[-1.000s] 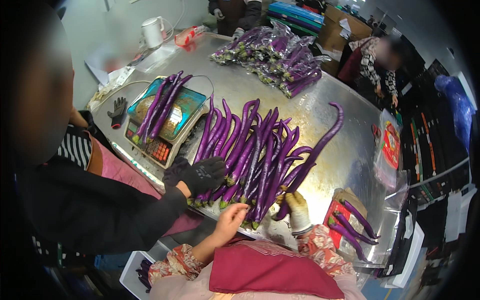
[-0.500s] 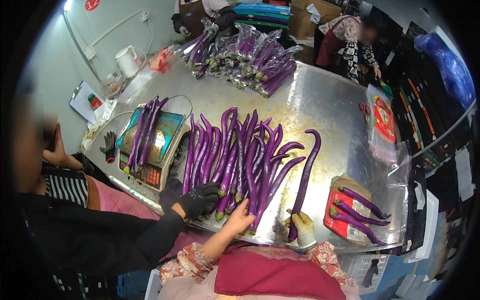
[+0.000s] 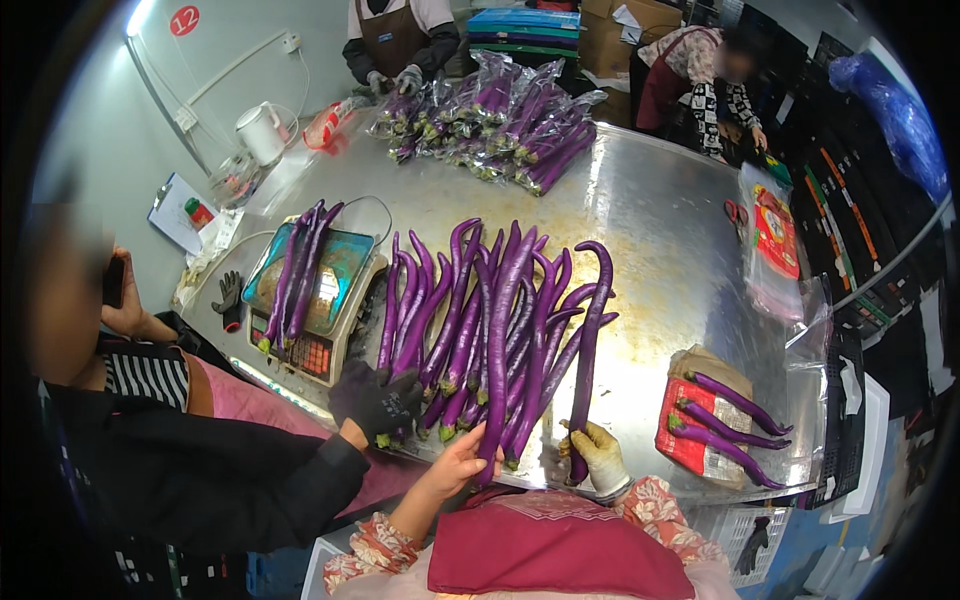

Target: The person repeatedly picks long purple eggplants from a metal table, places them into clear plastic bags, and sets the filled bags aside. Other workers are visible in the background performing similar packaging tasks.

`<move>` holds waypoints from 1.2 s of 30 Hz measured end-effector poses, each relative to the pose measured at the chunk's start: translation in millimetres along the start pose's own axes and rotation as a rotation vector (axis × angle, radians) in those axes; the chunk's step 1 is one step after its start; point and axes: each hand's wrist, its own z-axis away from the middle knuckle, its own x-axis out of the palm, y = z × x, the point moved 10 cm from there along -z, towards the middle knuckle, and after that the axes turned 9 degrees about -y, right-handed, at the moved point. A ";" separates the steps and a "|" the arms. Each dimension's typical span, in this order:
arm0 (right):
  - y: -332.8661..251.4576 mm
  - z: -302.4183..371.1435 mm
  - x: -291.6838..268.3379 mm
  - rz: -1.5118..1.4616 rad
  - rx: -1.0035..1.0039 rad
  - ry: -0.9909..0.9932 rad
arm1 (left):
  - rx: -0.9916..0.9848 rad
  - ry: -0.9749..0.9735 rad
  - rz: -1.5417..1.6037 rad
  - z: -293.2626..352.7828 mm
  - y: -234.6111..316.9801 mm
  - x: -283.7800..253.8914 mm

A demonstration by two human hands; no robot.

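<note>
My bare left hand (image 3: 462,463) is closed round the lower end of a long purple eggplant (image 3: 499,340), which lies raised over the pile. In a pale, stained work glove, my right hand (image 3: 597,458) grips another long eggplant (image 3: 588,340) near its bottom; this one has a hooked top. Between and left of them spreads a pile of eggplants (image 3: 455,340) with green stem ends toward me. A co-worker's black-gloved hand (image 3: 385,405) rests at the pile's left side.
A scale (image 3: 330,290) bearing several eggplants stands left on the metal table (image 3: 660,210). Three eggplants (image 3: 735,425) lie on a red-and-brown packet at right. Bagged eggplants (image 3: 500,115) are heaped at the far side, near another worker. Plastic bags (image 3: 772,245) and scissors (image 3: 737,215) lie far right.
My left hand, earlier reaching with a finger out at the pile, has taken hold of an eggplant and lifts it. My right hand's eggplant has tilted left. The co-worker's gloved hand has shifted left.
</note>
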 end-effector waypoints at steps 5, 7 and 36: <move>-1.8 -4.1 6.2 0.036 0.001 -0.027 | 0.017 -0.006 -0.006 -9.4 -6.2 3.9; -0.1 -5.6 5.5 0.069 0.013 -0.015 | -0.024 0.054 0.000 -14.1 -10.3 -0.4; 12.9 -1.7 -13.0 -0.096 0.084 0.084 | -0.221 0.170 -2.429 -90.4 -30.3 21.1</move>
